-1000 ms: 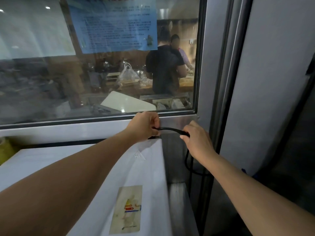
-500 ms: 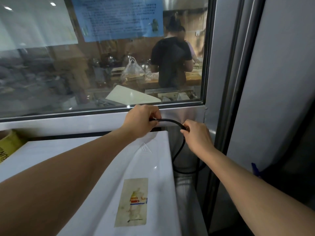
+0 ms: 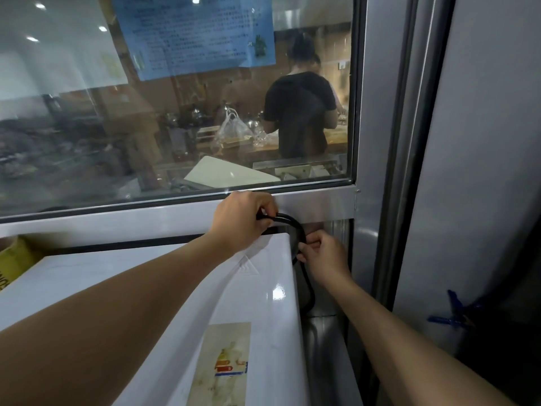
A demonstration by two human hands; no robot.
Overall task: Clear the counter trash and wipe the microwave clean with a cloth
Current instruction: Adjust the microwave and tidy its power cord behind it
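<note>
Two hands on one black power cord (image 3: 295,225), right hand (image 3: 323,254) now lower, pinching it beside one white microwave (image 3: 263,288), left hand (image 3: 241,219) gripping its upper bend.

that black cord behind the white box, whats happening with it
A person holds the black cord with both hands at the back right corner of the white appliance, below the window. The left hand grips its upper end; the right hand pinches it lower, where it loops down beside the appliance.
</note>
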